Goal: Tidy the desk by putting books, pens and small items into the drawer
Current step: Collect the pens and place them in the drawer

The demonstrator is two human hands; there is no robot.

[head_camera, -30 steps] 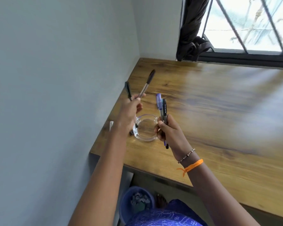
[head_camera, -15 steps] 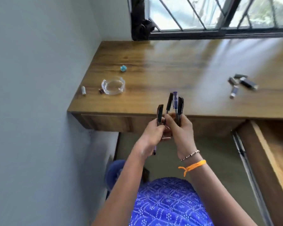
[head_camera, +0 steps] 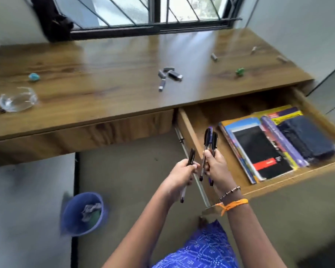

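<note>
Books (head_camera: pixel 267 144) fill the drawer's (head_camera: pixel 188 130) right; its left lies bare.

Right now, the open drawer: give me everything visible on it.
The drawer looks like brown wood, matching the desk it hangs under at the right end, and is pulled well out on a metal slide rail. Books lie flat, overlapping, across its right part; the left strip of its floor is bare. Neither hand touches it; the right hand holds pens above its left side.

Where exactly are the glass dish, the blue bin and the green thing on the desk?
glass dish (head_camera: pixel 16 100): head view, on its clear middle.
blue bin (head_camera: pixel 68 213): head view, on its left outer wall.
green thing (head_camera: pixel 240 71): head view, on its middle; too blurred to say what it is.
</note>
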